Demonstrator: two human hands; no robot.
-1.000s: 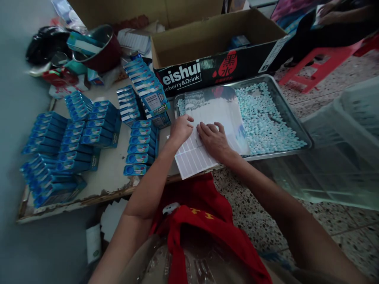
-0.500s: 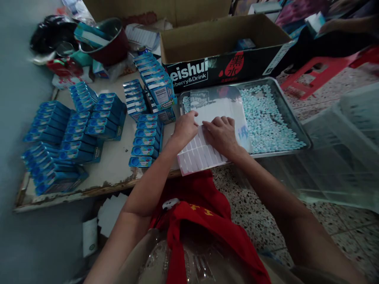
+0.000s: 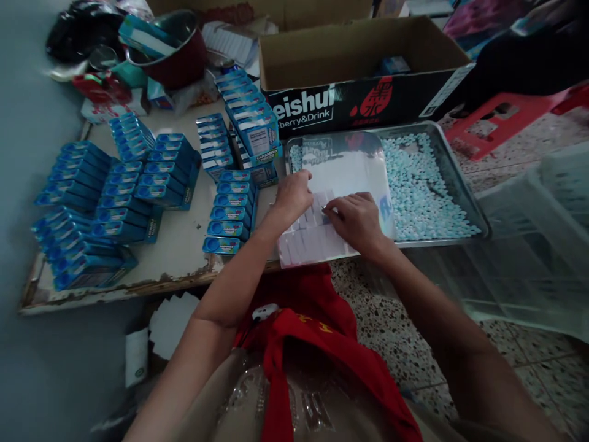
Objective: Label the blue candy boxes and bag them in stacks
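A white sheet of small labels lies across the near edge of a metal tray and the low table. My left hand rests on the sheet's upper left part with its fingers curled down onto the paper. My right hand lies on the sheet beside it, thumb and forefinger pinched at the edge of one label. The tray holds a heap of pale blue tablets.
Rows of blue candy boxes cover the worn table. An open carton stands behind the tray, a red pot at the back left. A clear plastic bin and a red stool are on the right.
My right fingers have drawn together from lying flat on the sheet into a pinch at one label. The left hand stays on the sheet. The view has shifted slightly.
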